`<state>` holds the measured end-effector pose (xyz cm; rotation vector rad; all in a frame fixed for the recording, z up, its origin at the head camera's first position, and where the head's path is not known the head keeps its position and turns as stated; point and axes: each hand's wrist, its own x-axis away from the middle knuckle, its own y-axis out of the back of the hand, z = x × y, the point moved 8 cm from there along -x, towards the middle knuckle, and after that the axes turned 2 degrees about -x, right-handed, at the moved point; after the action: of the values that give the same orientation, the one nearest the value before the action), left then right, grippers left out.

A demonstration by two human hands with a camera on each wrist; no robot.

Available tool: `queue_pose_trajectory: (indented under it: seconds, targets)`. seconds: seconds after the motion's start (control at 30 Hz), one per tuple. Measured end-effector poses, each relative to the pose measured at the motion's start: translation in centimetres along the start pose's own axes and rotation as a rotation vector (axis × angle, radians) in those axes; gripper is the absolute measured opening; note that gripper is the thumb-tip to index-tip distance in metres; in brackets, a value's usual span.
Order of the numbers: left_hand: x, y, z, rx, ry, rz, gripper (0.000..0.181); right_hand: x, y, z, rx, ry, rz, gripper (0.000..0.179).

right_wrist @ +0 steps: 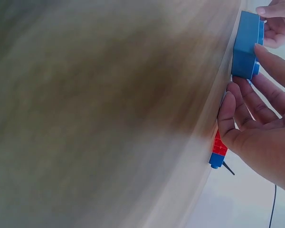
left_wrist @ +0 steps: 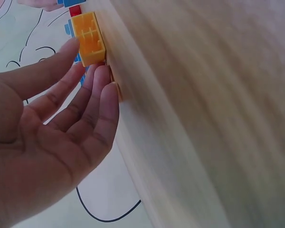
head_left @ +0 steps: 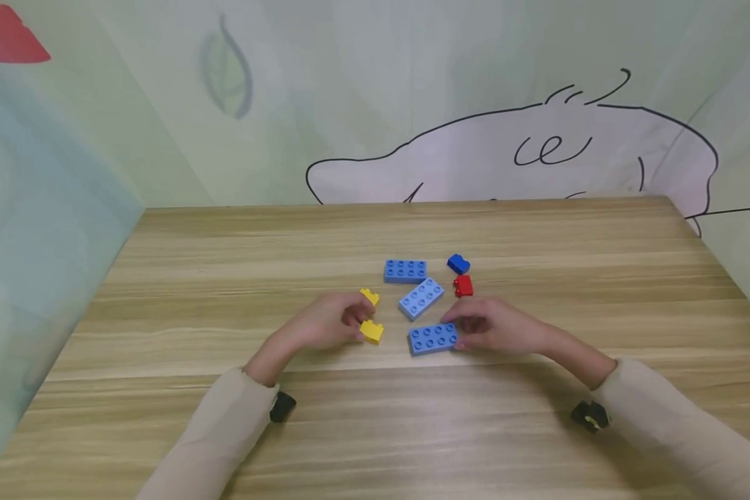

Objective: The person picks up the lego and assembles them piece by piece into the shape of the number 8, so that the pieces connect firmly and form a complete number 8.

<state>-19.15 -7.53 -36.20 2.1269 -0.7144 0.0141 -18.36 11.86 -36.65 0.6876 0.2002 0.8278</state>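
At the fingertips of the left hand [head_left: 328, 323], pinched, is a yellow brick [head_left: 372, 332]; a second yellow brick [head_left: 371, 296], partly covered, lies just beyond. Rightward come a far blue brick [head_left: 405, 271], a light blue brick [head_left: 421, 299] and a near blue brick [head_left: 431, 339], its end pinched by the right hand [head_left: 501, 328]. Beyond that hand's fingers lie a dark blue piece [head_left: 458, 264] and a red brick [head_left: 465, 285].

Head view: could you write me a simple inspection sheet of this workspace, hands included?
Surface: wood-grain tabletop.
Job's things: held yellow brick, held blue brick, second yellow brick near the left hand, two more long blue bricks, red brick, small dark-blue brick.
Clutter: nothing seen.
Left hand: pinches a yellow brick.
Right hand: grips one end of a blue brick.
Cables: nothing seen.
Surroundings: pale wall with a cartoon drawing.
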Motion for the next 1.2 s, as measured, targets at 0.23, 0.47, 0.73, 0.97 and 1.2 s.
queue_pose_trajectory:
  seconds: [0.23, 0.47, 0.73, 0.97, 1.2]
  targets:
    - [-0.1, -0.3, 0.1, 0.011, 0.019, 0.014, 0.027, 0.0, 0.0, 0.1, 0.001, 0.000, -0.003, 0.035]
    - [-0.1, -0.6, 0.2, 0.046, 0.022, 0.050, 0.024, 0.0, 0.1, 0.0, -0.007, -0.031, -0.011, 0.035]
    - [-0.2, -0.6, -0.6, 0.031, -0.034, 0.081, 0.032, -0.1, 0.2, 0.0, -0.027, -0.048, -0.020, 0.033]
    - [-0.6, -0.9, -1.1, 0.006, -0.068, 0.112, 0.033, -0.1, 0.2, -0.2, -0.028, -0.057, -0.022, 0.033]
    - [-0.5, -1.2, -1.1, 0.025, -0.059, 0.153, 0.036, -0.1, 0.1, -0.2, -0.019, -0.056, -0.020, 0.033]
